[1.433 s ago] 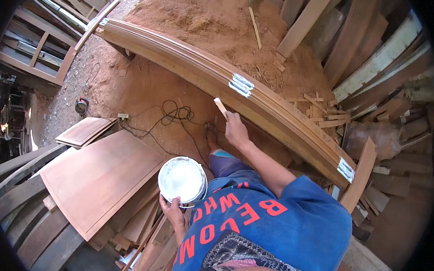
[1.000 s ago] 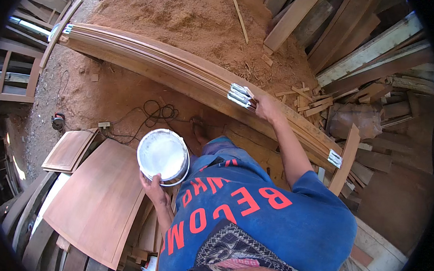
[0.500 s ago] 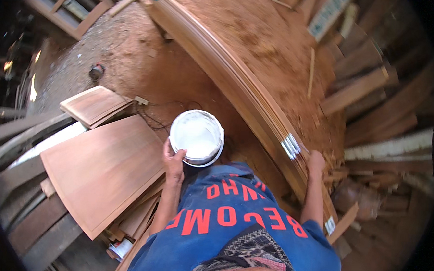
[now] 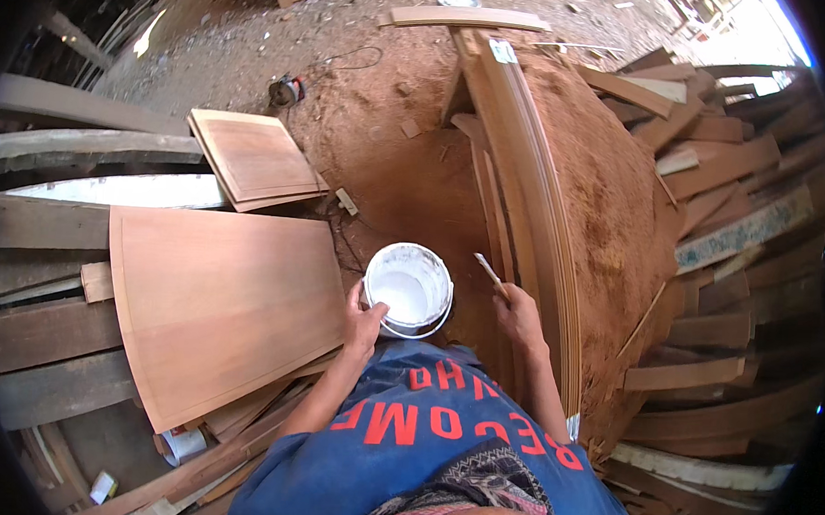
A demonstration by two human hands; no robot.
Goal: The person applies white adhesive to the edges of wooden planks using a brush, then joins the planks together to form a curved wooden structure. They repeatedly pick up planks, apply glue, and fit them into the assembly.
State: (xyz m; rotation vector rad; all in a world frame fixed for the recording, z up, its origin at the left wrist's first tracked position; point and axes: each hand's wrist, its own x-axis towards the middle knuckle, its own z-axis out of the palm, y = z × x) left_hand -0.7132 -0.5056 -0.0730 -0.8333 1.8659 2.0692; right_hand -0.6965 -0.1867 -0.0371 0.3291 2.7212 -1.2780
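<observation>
The long stack of boards (image 4: 537,189) runs down my right side. A white-painted patch (image 4: 502,50) sits at its far end and a second white patch (image 4: 572,426) lower down, beside my right forearm; the stretch I can see between is bare brown wood. I'd judge the patch work well on, though my arm and sleeve hide the near end, so I can't tell what is left there. To my left, the big wooden panel (image 4: 229,294) shows no white on its face.

Just beyond that panel's right edge, I have the bucket (image 4: 433,275), white paint (image 4: 401,299) inside. My left hand (image 4: 363,320) grips its near-left side, thumb over the rim, forearm angled up from below. My right hand (image 4: 518,317), elbow low, pinches the small brush (image 4: 490,273), its tip pointing up and left, away from both patches.
</observation>
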